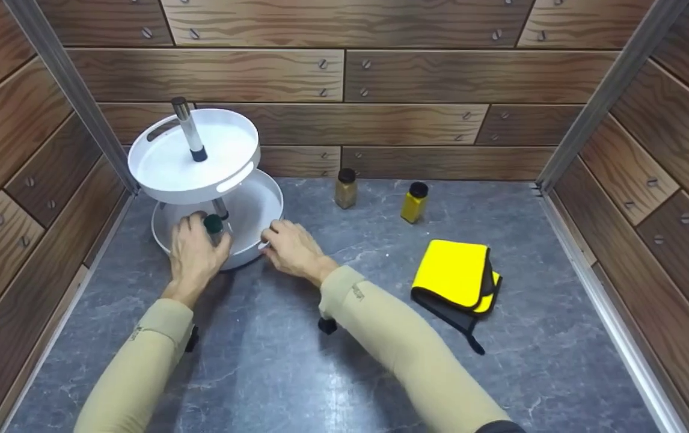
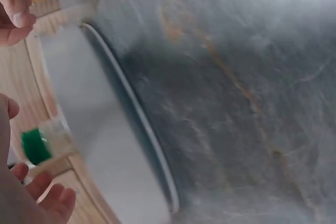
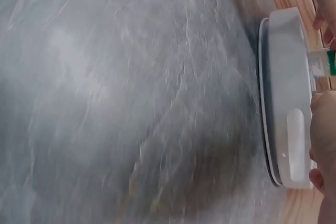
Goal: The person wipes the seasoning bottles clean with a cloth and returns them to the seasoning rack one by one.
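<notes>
A white two-tier tray stand (image 1: 194, 195) stands at the back left, with a metal post rising through both round tiers. In the lower tier is a small clear jar with a green cap (image 2: 35, 146). My left hand (image 1: 194, 249) reaches around this jar with fingers and thumb spread on either side. The left wrist view shows a gap between the fingers and the cap. At the right side of the lower tier, my right hand (image 1: 293, 249) pinches the rim by a handle slot (image 3: 295, 142). Part of that grip is hidden.
Two black-capped spice jars stand to the right: a tan one (image 1: 346, 189) and a yellow one (image 1: 414, 203). A folded yellow cloth with dark edging (image 1: 453, 273) lies nearer on the grey marbled surface (image 1: 296, 385). Wood-patterned walls (image 1: 428, 75) enclose the back and sides.
</notes>
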Tool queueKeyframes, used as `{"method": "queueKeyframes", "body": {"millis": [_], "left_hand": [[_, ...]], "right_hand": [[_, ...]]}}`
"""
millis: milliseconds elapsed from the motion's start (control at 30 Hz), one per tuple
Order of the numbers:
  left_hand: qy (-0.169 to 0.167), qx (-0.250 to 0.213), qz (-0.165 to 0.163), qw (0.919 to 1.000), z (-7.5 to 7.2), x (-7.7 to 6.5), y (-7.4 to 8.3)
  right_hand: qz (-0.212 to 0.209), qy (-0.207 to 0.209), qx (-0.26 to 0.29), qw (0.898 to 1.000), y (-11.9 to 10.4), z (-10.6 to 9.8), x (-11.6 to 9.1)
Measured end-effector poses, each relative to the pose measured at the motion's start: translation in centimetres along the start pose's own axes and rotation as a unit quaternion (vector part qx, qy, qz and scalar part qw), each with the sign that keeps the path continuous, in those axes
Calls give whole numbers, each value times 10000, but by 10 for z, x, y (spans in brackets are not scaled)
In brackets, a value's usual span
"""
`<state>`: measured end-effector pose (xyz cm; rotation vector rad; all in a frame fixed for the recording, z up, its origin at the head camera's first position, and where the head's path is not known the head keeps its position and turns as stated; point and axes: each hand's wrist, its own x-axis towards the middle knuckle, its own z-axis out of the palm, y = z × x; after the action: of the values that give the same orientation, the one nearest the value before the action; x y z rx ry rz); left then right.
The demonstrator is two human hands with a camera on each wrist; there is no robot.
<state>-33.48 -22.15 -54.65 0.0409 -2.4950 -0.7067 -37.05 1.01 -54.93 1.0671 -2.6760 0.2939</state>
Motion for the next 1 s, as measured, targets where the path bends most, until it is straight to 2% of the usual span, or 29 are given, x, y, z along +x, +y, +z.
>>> {"method": "queueKeyframes", "body": {"millis": [100, 167, 400, 633, 833, 1000], "left_hand": [[193, -9, 444, 9988, -1, 2, 12], [187, -94, 593, 9980, -1, 3, 21], [-304, -429, 550, 9971, 7, 7, 51], [-704, -450, 562, 9949, 24, 10, 73], [-1095, -445, 586, 9913, 45, 11, 90], [-1304, -407, 723, 9880, 64, 12, 102]], "right_hand": [[103, 8, 44, 9999, 13, -13, -4], [137, 74, 69, 9999, 22, -23, -8], [172, 401, 254, 9987, 60, -49, -33], [746, 313, 108, 9967, 101, -65, -71], [1297, 254, 30, 9912, 128, -80, -100], [1560, 379, -37, 9870, 147, -91, -128]]}}
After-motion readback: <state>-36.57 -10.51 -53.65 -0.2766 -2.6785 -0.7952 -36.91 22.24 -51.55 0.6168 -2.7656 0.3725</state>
